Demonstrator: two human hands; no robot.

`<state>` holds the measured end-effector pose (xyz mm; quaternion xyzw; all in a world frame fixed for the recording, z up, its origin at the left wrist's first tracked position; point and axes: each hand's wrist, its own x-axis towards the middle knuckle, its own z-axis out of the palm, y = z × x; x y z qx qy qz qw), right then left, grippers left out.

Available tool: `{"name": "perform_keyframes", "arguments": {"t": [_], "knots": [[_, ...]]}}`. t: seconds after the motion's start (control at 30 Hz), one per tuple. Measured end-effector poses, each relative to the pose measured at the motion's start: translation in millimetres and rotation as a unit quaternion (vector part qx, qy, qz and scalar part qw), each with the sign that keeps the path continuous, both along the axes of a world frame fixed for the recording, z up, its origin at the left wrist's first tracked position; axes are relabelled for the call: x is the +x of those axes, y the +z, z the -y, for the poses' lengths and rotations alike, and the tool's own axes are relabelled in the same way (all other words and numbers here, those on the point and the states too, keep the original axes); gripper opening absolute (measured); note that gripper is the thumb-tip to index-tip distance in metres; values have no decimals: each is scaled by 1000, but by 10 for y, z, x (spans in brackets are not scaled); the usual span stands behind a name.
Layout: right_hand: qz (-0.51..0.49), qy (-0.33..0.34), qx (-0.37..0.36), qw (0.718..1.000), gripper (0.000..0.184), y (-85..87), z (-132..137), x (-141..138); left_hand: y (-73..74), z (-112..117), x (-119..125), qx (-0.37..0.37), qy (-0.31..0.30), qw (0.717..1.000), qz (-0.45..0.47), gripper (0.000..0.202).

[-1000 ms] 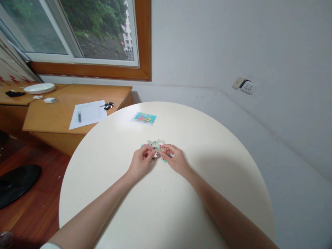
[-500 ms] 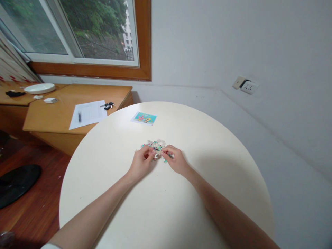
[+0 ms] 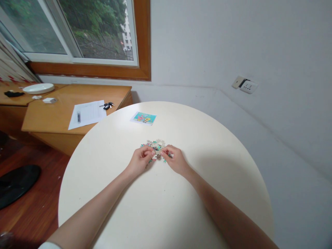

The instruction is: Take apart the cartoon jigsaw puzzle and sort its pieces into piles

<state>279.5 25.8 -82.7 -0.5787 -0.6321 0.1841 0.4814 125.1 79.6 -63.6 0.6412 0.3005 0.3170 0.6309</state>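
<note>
Here | two hands (image 3: 141, 159) at one puzzle-piece pile (image 3: 157, 143) | one picture card (image 3: 145, 118)

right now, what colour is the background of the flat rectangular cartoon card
Turquoise, on the flat rectangular cartoon card; the head view shows it best.

- Probably a room in a home
- Curtain (image 3: 15, 57) beside a wood-framed window (image 3: 64, 34), trees (image 3: 100, 19) outside
- Reddish wood floor (image 3: 44, 159)
- Round white table (image 3: 166, 207)
- Wooden desk (image 3: 110, 90) with keys (image 3: 107, 105) and paper (image 3: 90, 114), a white dish (image 3: 38, 88) farther left
- Socket (image 3: 248, 86) on a pale wall (image 3: 194, 41)
</note>
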Motion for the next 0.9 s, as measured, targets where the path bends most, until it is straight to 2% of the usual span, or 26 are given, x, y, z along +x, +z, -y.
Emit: {"name": "perform_keyframes", "arguments": {"t": [0.2, 0.43, 0.6, 0.7, 0.77, 0.9], "knots": [[-7, -1, -8, 1000, 19, 12, 6, -22, -22, -29, -20, -15, -10, 1000, 11, 37], [-39, -71, -37, 996, 23, -75, -39, 57, 29, 98, 35, -19, -65, 998, 16, 36], [-26, -84, -44, 995, 35, -115, -50, 82, 27, 90, 49, -6, -27, 1000, 4, 35], [-10, -66, -21, 998, 39, -96, -38, 73, 2, 50, 35, 5, 3, 1000, 4, 33], [3, -32, -2, 999, 39, -60, -20, 60, -17, 32, 32, 13, 14, 1000, -1, 32], [24, 33, 22, 999, 25, 21, 15, 22, -43, 23, 45, 25, 13, 1000, -8, 31]]}}
